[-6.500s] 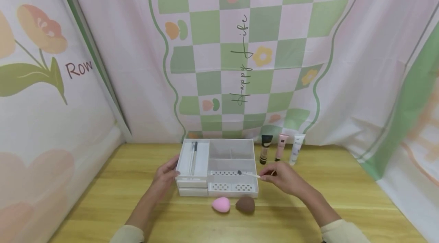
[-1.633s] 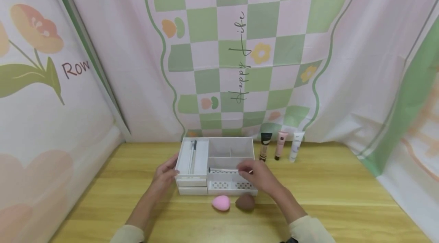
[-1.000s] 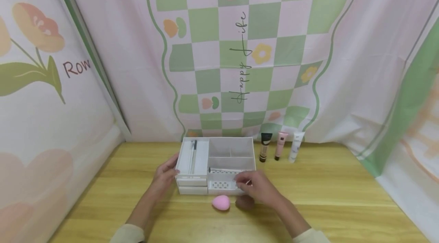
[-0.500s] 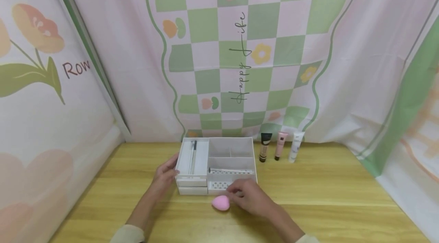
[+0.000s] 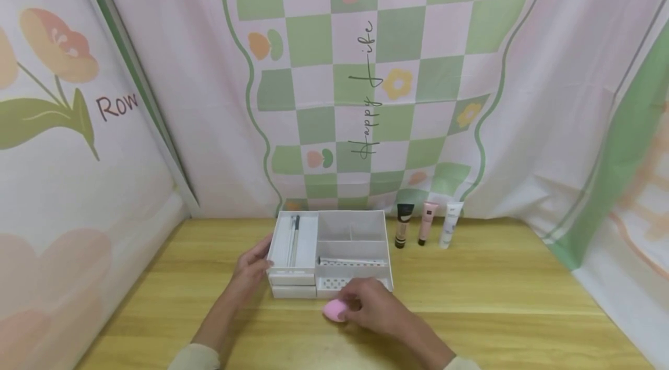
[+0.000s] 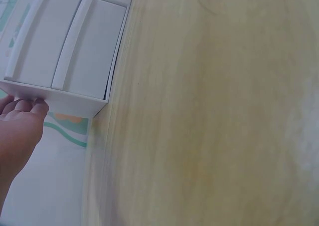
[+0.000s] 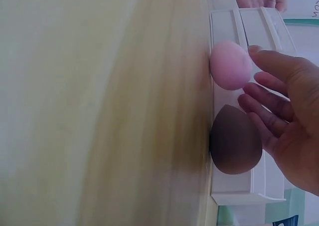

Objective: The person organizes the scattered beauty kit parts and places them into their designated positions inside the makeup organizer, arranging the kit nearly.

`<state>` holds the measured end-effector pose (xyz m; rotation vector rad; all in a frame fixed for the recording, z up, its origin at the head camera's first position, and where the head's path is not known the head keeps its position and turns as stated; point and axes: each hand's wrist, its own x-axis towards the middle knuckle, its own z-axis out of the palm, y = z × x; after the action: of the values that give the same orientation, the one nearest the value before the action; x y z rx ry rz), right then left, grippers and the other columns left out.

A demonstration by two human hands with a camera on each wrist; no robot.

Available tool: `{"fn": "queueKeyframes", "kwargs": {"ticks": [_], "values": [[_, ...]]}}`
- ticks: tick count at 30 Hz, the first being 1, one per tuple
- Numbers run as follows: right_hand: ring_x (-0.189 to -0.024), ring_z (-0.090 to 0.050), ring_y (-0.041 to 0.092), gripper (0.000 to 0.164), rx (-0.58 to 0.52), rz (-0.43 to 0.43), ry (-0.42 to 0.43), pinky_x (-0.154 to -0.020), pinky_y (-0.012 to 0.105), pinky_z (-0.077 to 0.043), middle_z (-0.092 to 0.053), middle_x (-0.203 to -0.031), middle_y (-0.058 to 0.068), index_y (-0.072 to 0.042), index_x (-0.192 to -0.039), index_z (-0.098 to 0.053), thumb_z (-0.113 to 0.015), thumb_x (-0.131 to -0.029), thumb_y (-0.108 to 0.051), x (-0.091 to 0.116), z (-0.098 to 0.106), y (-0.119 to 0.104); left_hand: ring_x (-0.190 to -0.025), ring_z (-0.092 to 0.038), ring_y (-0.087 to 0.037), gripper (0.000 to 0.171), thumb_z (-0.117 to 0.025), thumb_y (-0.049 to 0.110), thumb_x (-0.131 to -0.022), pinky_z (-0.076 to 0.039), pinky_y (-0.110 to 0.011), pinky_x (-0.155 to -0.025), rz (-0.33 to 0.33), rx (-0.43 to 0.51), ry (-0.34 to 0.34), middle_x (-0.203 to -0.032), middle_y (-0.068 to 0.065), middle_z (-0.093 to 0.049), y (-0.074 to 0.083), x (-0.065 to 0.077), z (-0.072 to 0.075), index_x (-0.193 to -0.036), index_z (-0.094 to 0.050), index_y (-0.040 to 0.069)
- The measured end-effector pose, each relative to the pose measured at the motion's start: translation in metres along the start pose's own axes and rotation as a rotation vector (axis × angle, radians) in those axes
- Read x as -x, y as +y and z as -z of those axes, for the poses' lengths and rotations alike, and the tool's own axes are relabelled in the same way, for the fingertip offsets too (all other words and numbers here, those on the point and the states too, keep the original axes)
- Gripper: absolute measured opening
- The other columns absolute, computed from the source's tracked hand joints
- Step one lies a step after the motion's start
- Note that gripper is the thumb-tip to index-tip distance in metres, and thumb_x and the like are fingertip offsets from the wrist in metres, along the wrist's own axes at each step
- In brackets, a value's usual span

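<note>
A white desktop organizer (image 5: 352, 241) with drawers stands on the table. My left hand (image 5: 253, 265) rests its fingers against the organizer's left side. At its front edge lies a pink teardrop makeup sponge (image 5: 332, 311). My right hand (image 5: 372, 306) is at this sponge, with thumb and index fingertips right at its surface in the right wrist view. A brown makeup sponge (image 7: 235, 141) sits beside the pink one, under my other fingers, hidden by the hand in the head view. A thin makeup brush (image 5: 351, 261) lies in the organizer's middle right compartment.
Slim brushes (image 5: 295, 239) lie on the organizer's left top tray. A black-capped tube (image 5: 402, 225), a pink tube (image 5: 427, 223) and a white tube (image 5: 450, 224) stand behind on the right. A patterned curtain (image 5: 397, 126) closes off the back.
The brush once in my right hand now lies in the middle compartment. That hand has since moved left and down to the pink sponge. My left hand stays at the organizer.
</note>
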<state>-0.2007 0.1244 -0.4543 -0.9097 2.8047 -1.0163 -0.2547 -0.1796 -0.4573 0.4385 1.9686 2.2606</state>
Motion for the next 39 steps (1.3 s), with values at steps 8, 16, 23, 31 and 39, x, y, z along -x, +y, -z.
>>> {"fn": "queueKeyframes", "kwargs": {"ticks": [8,16,23,31,39], "values": [[-0.079,-0.057,-0.003,0.028,0.107,0.028,-0.010,-0.071,0.015,-0.050,-0.073,-0.092,-0.005,-0.010,-0.104,-0.076,-0.083,-0.080,-0.023,-0.0027,-0.0025,-0.0042,-0.157,-0.012,-0.039,0.073,-0.046,-0.007,-0.089,-0.037,-0.012,-0.111,-0.012,0.006,0.006,-0.168,-0.026,-0.013,-0.0008,0.0003,-0.0007,-0.156,-0.018,-0.011],[-0.077,-0.057,-0.003,0.029,0.117,0.034,-0.007,-0.068,0.013,-0.050,-0.074,-0.092,-0.002,-0.008,-0.105,-0.076,-0.083,-0.080,-0.021,-0.0034,-0.0043,-0.0028,-0.158,-0.011,-0.039,0.074,-0.046,-0.007,-0.089,-0.037,-0.012,-0.111,0.002,0.000,0.005,-0.169,-0.024,-0.013,-0.0013,-0.0001,-0.0002,-0.156,-0.018,-0.010],[-0.076,-0.057,-0.003,0.028,0.096,0.038,-0.001,-0.067,0.013,-0.050,-0.074,-0.092,-0.002,-0.008,-0.104,-0.077,-0.083,-0.080,-0.020,-0.0034,-0.0056,0.0009,-0.157,-0.011,-0.039,0.073,-0.046,-0.008,-0.089,-0.037,-0.012,-0.111,-0.004,0.009,0.009,-0.169,-0.025,-0.012,-0.0024,-0.0010,-0.0001,-0.156,-0.018,-0.010],[-0.078,-0.060,0.000,0.026,0.059,0.036,0.004,-0.069,0.014,-0.052,-0.075,-0.092,-0.003,-0.009,-0.103,-0.077,-0.083,-0.080,-0.020,-0.0034,-0.0050,0.0029,-0.156,-0.011,-0.040,0.072,-0.045,-0.008,-0.089,-0.039,-0.012,-0.109,-0.007,0.011,0.015,-0.168,-0.026,-0.012,-0.0026,-0.0009,-0.0001,-0.155,-0.018,-0.012],[-0.083,-0.062,-0.001,0.024,0.016,0.029,0.011,-0.076,0.018,-0.058,-0.074,-0.094,-0.005,-0.011,-0.104,-0.077,-0.081,-0.082,-0.019,-0.0028,-0.0008,0.0020,-0.156,-0.011,-0.039,0.072,-0.045,-0.008,-0.089,-0.038,-0.011,-0.109,-0.008,0.007,0.014,-0.168,-0.027,-0.013,-0.0030,-0.0016,0.0002,-0.155,-0.019,-0.012]]}}
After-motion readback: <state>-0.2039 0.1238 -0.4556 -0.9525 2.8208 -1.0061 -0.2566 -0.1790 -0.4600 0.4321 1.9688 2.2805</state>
